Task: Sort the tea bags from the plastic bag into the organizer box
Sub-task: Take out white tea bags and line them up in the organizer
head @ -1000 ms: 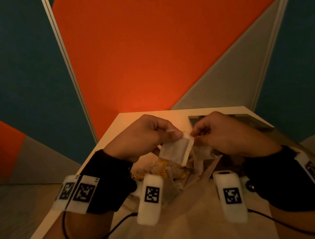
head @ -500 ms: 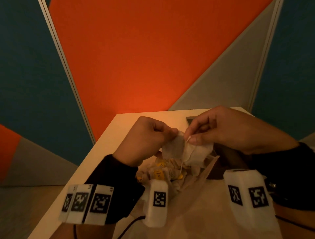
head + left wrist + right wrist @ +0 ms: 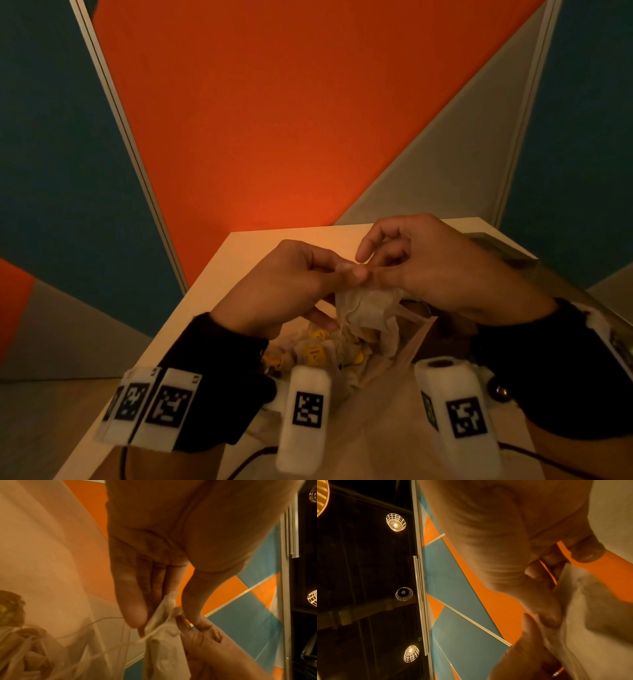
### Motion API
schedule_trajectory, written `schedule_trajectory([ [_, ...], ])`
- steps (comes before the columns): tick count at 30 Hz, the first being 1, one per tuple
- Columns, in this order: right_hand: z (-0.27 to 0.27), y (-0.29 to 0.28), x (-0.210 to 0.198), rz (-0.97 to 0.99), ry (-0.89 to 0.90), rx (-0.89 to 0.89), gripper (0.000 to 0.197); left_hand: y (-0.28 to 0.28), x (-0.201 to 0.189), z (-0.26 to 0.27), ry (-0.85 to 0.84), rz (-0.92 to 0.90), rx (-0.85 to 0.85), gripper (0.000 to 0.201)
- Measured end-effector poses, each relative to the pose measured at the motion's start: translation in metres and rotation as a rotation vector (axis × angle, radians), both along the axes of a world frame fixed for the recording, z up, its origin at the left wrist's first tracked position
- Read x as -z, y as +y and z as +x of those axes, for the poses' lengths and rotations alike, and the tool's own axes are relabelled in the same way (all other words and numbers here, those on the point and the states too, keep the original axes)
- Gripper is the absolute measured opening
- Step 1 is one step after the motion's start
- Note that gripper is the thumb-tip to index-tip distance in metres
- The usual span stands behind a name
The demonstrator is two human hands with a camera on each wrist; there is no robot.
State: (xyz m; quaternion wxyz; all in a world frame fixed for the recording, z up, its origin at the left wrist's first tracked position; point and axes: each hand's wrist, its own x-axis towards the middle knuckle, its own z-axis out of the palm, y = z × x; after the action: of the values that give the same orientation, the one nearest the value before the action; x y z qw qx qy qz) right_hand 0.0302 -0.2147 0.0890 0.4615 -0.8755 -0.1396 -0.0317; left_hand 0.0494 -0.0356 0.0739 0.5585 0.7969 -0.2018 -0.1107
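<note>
1. The left hand (image 3: 284,284) pinches the top edge of a white tea bag (image 3: 368,306) between thumb and curled fingers, above the near part of the table (image 3: 239,260).
2. The right hand (image 3: 435,267) meets it from the right, thumb and fingertips closed on the same upper corner of the tea bag; its index finger is raised and bent.
3. In the left wrist view the tea bag (image 3: 164,646) hangs crumpled below the fingertips (image 3: 133,614), with a thin white string (image 3: 109,649) trailing off to the left.
4. Beneath the hands, the open plastic bag (image 3: 404,346) lies on the table, holding more tea bags with yellow tags (image 3: 315,354); any print on the tags is too small to read.
5. The organizer box (image 3: 496,245) sits at the far right of the table, mostly hidden behind the right hand.
6. Both wrists carry white blocks with black-and-white square code markers (image 3: 307,409); no readable words show on them.
</note>
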Motion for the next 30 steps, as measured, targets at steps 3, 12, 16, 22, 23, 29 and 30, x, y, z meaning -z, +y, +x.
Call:
schedule_trajectory([
  [3, 0.000, 0.001, 0.000, -0.020, 0.011, 0.002, 0.021, 0.000, 0.000, -0.001, -0.053, 0.038, -0.025, 0.018],
  [12, -0.002, -0.009, -0.003, -0.084, -0.004, 0.049, 0.020, 0.004, 0.000, 0.002, -0.203, 0.142, -0.096, 0.019],
  [16, -0.001, -0.015, -0.004, -0.093, -0.038, 0.068, 0.019, 0.006, -0.001, 0.002, -0.174, 0.154, -0.083, 0.020],
  [22, 0.002, -0.014, -0.002, -0.107, -0.068, 0.093, 0.016, 0.006, -0.002, 0.002, -0.217, 0.194, -0.130, 0.020],
  [23, 0.002, -0.013, -0.002, -0.107, -0.077, 0.101, 0.011, 0.007, -0.002, 0.002, -0.238, 0.204, -0.144, 0.020],
  [29, -0.004, 0.001, 0.001, -0.140, -0.041, 0.131, 0.034, 0.006, -0.003, 0.000, -0.338, 0.219, -0.187, 0.019],
  [30, -0.003, 0.003, 0.002, -0.157, -0.029, 0.131, 0.034, 0.006, -0.004, -0.001, -0.337, 0.212, -0.173, 0.019],
])
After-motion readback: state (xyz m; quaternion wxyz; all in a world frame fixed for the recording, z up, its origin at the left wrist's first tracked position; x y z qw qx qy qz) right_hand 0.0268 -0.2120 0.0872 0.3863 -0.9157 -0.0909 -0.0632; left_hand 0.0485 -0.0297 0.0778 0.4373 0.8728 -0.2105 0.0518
